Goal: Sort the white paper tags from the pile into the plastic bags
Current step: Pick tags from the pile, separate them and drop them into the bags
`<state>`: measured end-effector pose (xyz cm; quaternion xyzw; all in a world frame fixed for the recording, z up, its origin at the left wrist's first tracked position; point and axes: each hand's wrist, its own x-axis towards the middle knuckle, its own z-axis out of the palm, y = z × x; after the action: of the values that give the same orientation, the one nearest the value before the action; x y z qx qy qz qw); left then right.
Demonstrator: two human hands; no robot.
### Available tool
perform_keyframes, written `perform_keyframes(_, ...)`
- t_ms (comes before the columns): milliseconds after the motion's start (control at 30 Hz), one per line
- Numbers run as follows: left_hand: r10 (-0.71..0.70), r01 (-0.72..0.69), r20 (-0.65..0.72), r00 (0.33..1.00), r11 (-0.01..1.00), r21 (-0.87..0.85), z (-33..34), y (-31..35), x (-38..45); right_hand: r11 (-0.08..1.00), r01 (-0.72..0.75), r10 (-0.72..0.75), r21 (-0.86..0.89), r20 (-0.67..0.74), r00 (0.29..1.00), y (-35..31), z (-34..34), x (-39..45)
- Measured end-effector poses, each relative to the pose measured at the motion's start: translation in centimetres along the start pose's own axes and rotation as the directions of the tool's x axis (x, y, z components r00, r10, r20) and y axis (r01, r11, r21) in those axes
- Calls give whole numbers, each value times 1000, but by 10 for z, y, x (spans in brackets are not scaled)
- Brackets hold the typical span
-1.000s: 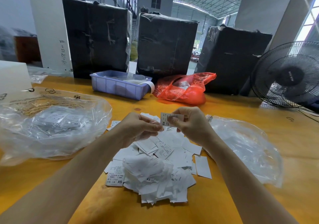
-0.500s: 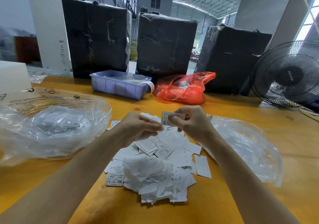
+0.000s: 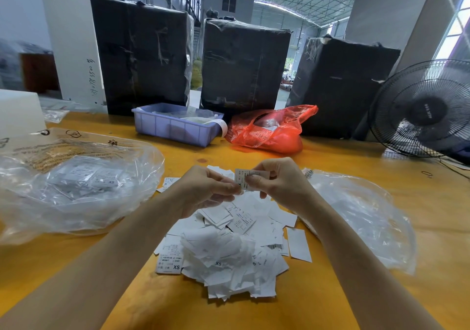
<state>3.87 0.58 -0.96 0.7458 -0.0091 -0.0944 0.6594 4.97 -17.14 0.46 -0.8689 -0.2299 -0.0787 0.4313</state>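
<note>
A pile of white paper tags (image 3: 229,248) lies on the yellow table (image 3: 356,291) in front of me. Above its far side, my right hand (image 3: 279,184) pinches one printed tag (image 3: 241,177) between thumb and fingers. My left hand (image 3: 206,190) is curled beside it, its fingertips touching the tag's lower left edge. A clear plastic bag (image 3: 76,184) holding tags marked XS lies to the left. A second clear plastic bag (image 3: 361,215) with tags lies to the right.
A purple plastic bin (image 3: 175,126) and a red plastic bag (image 3: 269,131) sit at the back of the table. Three black wrapped boxes (image 3: 244,68) stand behind them. A black fan (image 3: 422,108) stands at the right edge.
My two hands have stayed almost still over the pile; my left fingertips have closed in slightly on the tag that my right hand holds.
</note>
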Motion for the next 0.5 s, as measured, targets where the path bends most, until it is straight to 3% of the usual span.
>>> perform_keyframes(233,7,-7,14,1000,999,-39,4,-2,3,988,-150,152,-25,259,954,-3,-5,-3)
perform_keyframes(500,51,-50,32,998,998,-32,7,-3,0,975,-218,221,-42,275,936,-4,-7,-4)
